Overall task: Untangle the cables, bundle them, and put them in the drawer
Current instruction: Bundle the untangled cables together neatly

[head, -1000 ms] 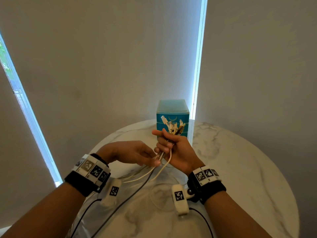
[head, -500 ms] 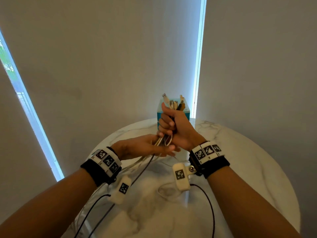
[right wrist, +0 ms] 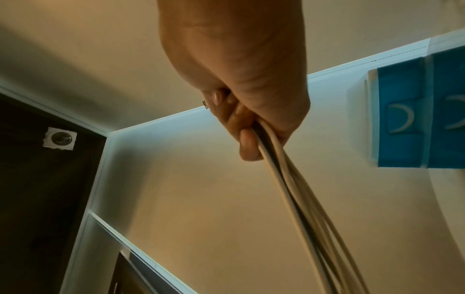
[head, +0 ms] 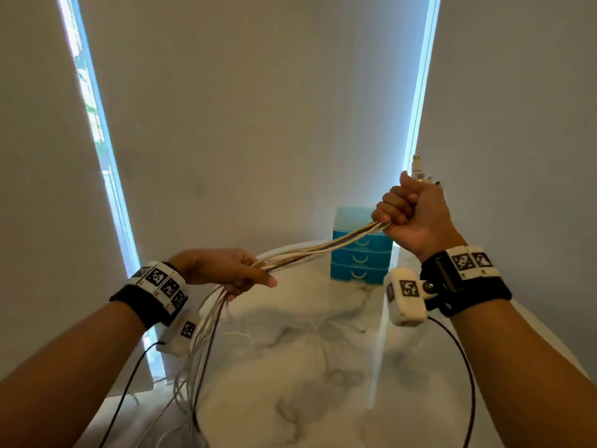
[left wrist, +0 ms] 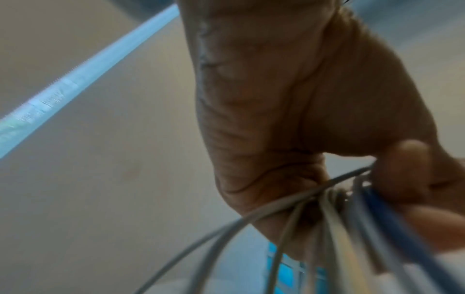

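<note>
Gripping cables [head: 310, 252], two hands

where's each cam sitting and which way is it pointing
Head: on the head, looking forward and down; both forearms, left hand, right hand, cables, drawers, table.
Left wrist: along the palm at blurred cables.
Right wrist: along the fist, upward at walls.
Shared: all show cables and drawers.

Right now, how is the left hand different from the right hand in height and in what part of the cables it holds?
The right hand is raised higher, fisted around the cables just below their plugs; the left hand is lower and holds them further along. Loose ends hang below the left hand; plugs stick up above the right hand. Both grip the same bundle.
</note>
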{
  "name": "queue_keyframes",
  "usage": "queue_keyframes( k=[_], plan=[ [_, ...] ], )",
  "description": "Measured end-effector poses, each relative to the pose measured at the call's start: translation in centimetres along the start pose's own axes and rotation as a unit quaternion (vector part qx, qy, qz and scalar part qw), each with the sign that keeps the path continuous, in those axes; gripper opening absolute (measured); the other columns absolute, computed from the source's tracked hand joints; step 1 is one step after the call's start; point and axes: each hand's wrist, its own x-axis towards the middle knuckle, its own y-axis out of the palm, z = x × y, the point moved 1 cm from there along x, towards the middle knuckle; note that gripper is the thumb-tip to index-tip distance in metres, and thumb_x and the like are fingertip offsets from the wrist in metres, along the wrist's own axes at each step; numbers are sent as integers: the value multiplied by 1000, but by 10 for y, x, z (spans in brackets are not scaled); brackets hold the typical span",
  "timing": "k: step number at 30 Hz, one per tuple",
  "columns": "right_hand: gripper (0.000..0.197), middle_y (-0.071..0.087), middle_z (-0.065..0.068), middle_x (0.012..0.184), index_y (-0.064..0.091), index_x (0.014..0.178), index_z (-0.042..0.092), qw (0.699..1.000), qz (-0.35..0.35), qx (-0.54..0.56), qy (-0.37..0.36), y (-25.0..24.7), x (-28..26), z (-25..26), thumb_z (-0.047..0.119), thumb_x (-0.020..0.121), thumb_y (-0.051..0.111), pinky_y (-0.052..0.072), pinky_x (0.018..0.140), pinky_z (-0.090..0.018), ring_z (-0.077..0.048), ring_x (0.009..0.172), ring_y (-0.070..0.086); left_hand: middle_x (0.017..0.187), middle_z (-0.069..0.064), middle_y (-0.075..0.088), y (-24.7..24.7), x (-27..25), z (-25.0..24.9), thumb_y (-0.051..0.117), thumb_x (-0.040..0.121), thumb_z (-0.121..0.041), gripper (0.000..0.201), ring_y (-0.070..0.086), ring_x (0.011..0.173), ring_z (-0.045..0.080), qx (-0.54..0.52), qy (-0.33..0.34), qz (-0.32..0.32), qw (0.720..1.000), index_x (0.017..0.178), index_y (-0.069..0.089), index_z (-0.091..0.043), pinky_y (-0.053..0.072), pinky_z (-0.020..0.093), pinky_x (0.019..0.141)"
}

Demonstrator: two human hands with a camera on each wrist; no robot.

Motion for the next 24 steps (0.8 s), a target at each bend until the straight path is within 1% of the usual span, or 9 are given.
queue_keyframes(
  k=[5,8,10,13,15,18,20,22,24],
  plan=[
    [55,22,3,47,31,58,23,999,-37,4,-16,9,10,-20,31,109,49,32,48,-27,-14,43,20,59,1,53,-59,-33,3,85,89,-39,31,48,52,16,106,-30,-141,984,76,73,-14,43,27,54],
    [57,21,3,48,32,56,22,999,-22,-4,-27,31,12,-29,30,109,51,35,48,-27,-14,44,20,60,-2,59,-96,-49,-22,85,88,-42,27,52,55,15,208,-30,-274,938,77,77,-19,40,28,56],
    [58,21,3,49,32,56,22,999,2,-10,-46,51,12,-29,31,110,52,37,51,-29,-14,46,20,65,-1,65,-120,-60,-43,79,90,-44,30,57,63,20,312,-12,-400,862,72,71,-21,39,30,60],
    [58,20,3,51,32,59,21,996,39,-9,-86,76,11,-21,36,110,54,41,55,-29,-15,50,21,68,3,62,-146,-78,-72,64,101,-45,36,54,63,30,472,90,-557,677,75,53,-23,40,34,62],
    [57,21,3,52,34,59,22,993,42,-3,-113,83,10,-8,40,111,52,44,57,-29,-16,50,23,71,1,58,-161,-86,-74,63,105,-39,30,52,61,30,521,150,-555,631,82,49,-25,40,35,61],
    [57,22,3,54,35,61,23,990,15,-1,-141,74,7,13,45,110,52,44,59,-29,-16,52,24,85,8,64,-185,-89,-36,71,100,-26,20,61,71,34,550,123,-519,642,95,56,-15,44,44,73],
    [57,22,3,55,35,62,23,991,-1,-14,-130,59,5,11,47,110,53,45,61,-30,-16,53,25,99,14,65,-191,-88,7,76,97,-27,21,66,92,38,563,32,-510,650,103,62,-12,48,53,84],
    [57,23,3,56,36,62,22,994,-18,-47,-96,42,4,-6,48,109,55,45,60,-30,-15,52,27,122,11,64,-181,-81,51,67,101,-48,34,57,120,37,542,-126,-426,714,119,64,-19,45,53,100],
    [58,24,3,54,36,60,22,994,-38,-82,-66,23,5,-31,47,108,58,45,59,-30,-14,49,28,140,6,57,-158,-69,90,66,90,-75,65,49,134,33,487,-271,-293,777,137,57,-30,40,47,110]
  ],
)
